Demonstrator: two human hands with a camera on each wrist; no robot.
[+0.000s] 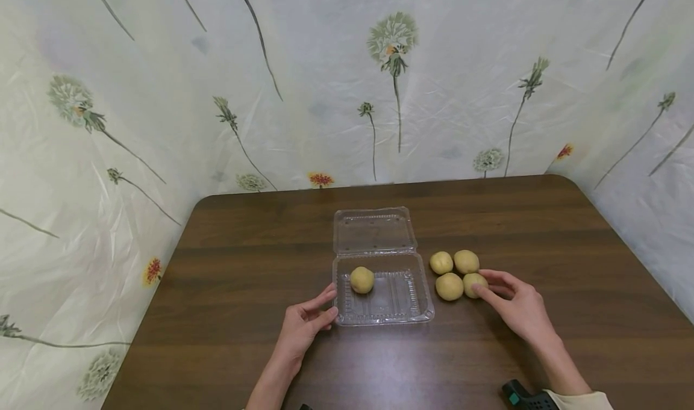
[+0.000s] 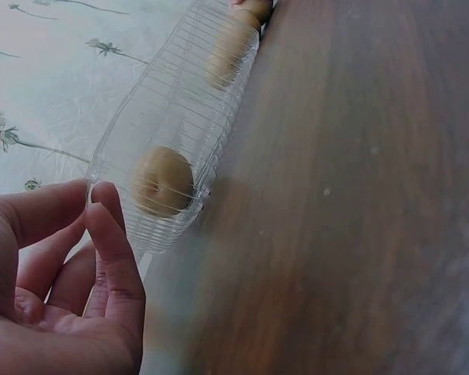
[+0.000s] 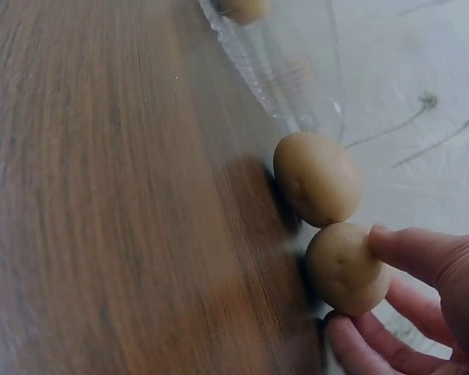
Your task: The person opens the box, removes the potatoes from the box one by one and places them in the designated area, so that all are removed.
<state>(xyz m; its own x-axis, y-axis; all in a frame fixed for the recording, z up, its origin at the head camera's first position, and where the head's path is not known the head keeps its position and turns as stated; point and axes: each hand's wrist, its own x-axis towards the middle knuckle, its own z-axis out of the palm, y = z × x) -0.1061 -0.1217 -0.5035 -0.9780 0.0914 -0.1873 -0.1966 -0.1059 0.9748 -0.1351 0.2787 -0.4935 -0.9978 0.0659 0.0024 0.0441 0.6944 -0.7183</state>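
Note:
A clear plastic clamshell container point(image 1: 426, 298) lies with its lid point(image 1: 374, 232) folded back on the table. One potato point(image 1: 362, 280) sits in the left part of its tray. My left hand point(image 1: 308, 321) pinches the tray's left rim between thumb and fingers, seen closely in the left wrist view. To the right of the container, several potatoes are grouped together. With thumb and fingertips, my right hand point(image 1: 517, 304) holds the near right potato point(image 3: 348, 269) of that group, which is at table level. Another potato point(image 3: 318, 178) touches it in the right wrist view.
The brown wooden table point(image 1: 244, 265) reaches to a wall covering point(image 1: 320, 85) printed with dandelions at the back and sides. A black device point(image 1: 528, 396) is strapped at the right wrist, by a pale sleeve point(image 1: 580, 400).

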